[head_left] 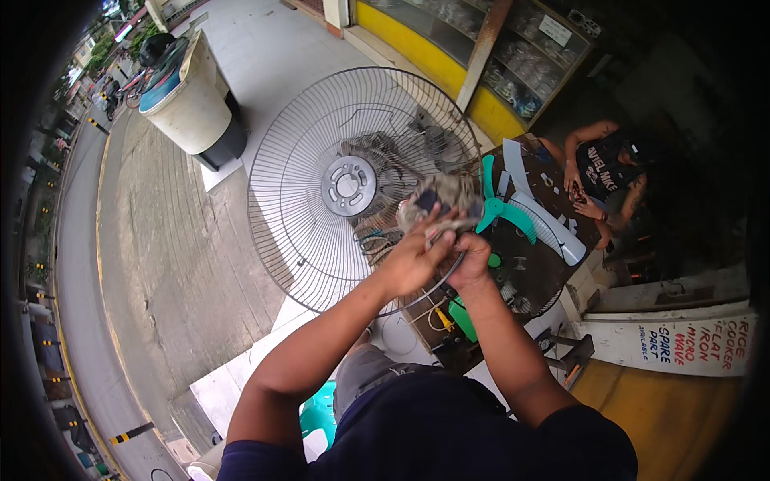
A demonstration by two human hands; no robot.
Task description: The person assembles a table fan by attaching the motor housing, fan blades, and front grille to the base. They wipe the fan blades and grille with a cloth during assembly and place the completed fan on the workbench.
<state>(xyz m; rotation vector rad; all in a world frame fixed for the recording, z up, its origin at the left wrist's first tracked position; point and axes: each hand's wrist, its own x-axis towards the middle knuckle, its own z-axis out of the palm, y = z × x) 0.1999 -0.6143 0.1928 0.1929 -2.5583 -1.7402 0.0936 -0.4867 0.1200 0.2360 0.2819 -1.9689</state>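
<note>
The round wire fan guard (321, 144) stood upright before the person, light, springy, best gripped at its rim. Both hands met at its right edge: the left hand (413, 256) pinched a dirty rag (441, 196), soft and limp; the right hand (473, 260) was curled shut beneath. Behind stood a cluttered workbench (537, 264) and concrete pavement (184, 256).
</note>
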